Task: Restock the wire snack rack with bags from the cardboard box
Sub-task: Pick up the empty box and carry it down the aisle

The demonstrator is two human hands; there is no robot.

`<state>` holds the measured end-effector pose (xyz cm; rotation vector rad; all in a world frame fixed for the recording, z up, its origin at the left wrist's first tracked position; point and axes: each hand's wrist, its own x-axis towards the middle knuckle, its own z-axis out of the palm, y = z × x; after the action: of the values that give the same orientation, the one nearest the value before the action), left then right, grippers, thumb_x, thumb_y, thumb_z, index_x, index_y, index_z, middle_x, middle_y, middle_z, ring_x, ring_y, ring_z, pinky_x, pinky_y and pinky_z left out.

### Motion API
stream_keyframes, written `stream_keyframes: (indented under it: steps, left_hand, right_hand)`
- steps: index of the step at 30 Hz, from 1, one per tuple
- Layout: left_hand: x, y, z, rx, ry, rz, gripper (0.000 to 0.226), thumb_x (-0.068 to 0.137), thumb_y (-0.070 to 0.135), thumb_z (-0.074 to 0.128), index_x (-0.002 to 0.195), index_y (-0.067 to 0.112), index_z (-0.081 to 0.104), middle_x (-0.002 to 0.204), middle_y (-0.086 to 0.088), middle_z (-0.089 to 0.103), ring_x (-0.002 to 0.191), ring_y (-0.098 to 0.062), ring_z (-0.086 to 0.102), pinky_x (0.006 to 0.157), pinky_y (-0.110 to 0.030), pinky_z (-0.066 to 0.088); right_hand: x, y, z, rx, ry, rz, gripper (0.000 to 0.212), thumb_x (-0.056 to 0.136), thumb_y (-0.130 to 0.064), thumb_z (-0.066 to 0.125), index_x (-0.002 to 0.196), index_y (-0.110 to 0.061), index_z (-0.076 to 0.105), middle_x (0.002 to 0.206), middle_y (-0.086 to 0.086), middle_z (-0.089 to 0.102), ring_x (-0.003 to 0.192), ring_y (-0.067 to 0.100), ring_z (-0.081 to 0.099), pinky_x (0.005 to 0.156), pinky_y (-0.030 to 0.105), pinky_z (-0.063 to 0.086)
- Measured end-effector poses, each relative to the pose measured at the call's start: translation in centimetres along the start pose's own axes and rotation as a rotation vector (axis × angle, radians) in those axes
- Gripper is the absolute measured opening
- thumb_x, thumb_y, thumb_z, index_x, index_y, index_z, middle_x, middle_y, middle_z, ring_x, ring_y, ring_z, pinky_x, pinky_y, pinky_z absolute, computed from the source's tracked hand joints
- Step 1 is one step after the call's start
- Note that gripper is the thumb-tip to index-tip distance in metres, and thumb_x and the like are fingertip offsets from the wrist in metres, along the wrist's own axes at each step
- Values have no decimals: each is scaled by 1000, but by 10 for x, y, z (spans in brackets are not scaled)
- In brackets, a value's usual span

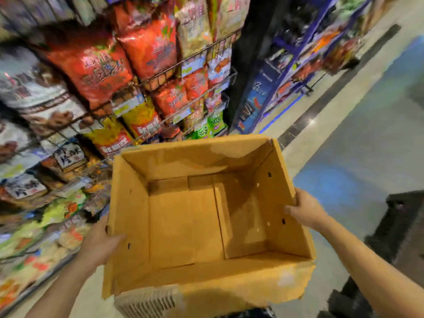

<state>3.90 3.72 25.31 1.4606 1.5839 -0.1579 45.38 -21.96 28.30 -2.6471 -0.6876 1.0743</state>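
While both arms reach forward, the left hand [101,239] grips the left wall of the cardboard box [183,226], thumb curled over the rim and inside, and the right hand [305,211] grips the right wall the same way, fingers wrapped around the outer face. Held between the two hands, the open box sits low and near, tilted so its inside faces up. Only bare brown flaps show on its floor; no bags are visible in it. Its near edge is ragged and torn.

Just beyond and to the left of the box stands the wire snack rack [199,51], its tiers packed with red, yellow, green and white bags [146,44], blurred by camera motion. Further right is a blue shelving unit [286,65], then a pale floor [367,134]. A dark crate-like object [403,226] sits near on the right.

Judging from the bare box, the restocking looks finished, and the step in hand is carrying the box away. To do it well, keep both grips firm on opposite walls, hold it level, and steer clear of the rack's protruding wires
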Motion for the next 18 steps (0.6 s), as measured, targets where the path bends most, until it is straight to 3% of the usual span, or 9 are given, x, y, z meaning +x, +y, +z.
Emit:
stream_keyframes:
  steps: [4,7,9,12,15,18]
  left_hand:
    - [-14,79,-4,111,-122,124,49,89,11,71,128,31,48,101,1,68,83,-28,70,66,-42,57]
    - [-25,144,6,223,-189,214,47,86,6,71,125,27,51,100,-2,68,84,-29,69,69,-43,56]
    - [-37,187,20,297,-217,308,51,84,7,74,128,22,55,98,-1,69,82,-26,69,68,-40,56]
    - [-61,241,50,361,-246,427,47,79,0,75,118,20,60,81,6,71,70,-18,68,53,-29,48]
    - [-76,282,84,409,-190,541,44,60,19,75,103,23,72,63,9,73,63,-19,69,56,-30,53]
    - [-81,321,120,449,-192,634,61,51,30,67,111,27,72,77,10,73,70,-18,70,66,-36,56]
  right_hand:
    - [-66,44,-29,94,101,94,24,90,-15,64,111,-20,54,99,4,67,78,16,63,65,32,50]
    - [-109,80,-44,203,183,204,20,91,-17,63,110,-19,56,91,1,69,76,17,67,68,39,59]
    - [-139,99,-52,293,239,263,17,92,-15,62,107,-20,56,88,2,69,75,20,69,63,36,59]
    - [-180,128,-60,396,330,344,21,92,-14,62,106,-28,55,89,-2,70,76,18,69,60,30,56]
    - [-203,160,-63,486,386,429,24,93,-18,63,112,-30,54,92,-5,69,80,14,70,62,26,56]
    - [-216,189,-72,570,450,496,26,94,-19,65,115,-29,54,94,-7,67,81,11,69,60,22,52]
